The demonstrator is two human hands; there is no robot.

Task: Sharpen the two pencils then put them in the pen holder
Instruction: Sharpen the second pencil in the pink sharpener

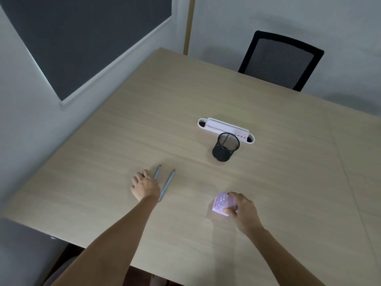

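Observation:
Two light blue pencils with red tips lie side by side on the wooden table (pixel 206 96). The left pencil (pixel 157 171) is partly under my left hand (pixel 144 186), whose fingers rest on it. The right pencil (pixel 168 183) lies free just to the right of that hand. My right hand (pixel 242 209) grips a pink sharpener (pixel 221 203) that sits on the table near the front. A black mesh pen holder (pixel 225 147) stands upright and empty further back, to the right of the pencils.
A white cable tray with a pink strip (pixel 224 130) is set into the table just behind the pen holder. A black mesh chair (pixel 280 60) stands at the far edge. A wall with a dark board (pixel 82 42) runs along the left.

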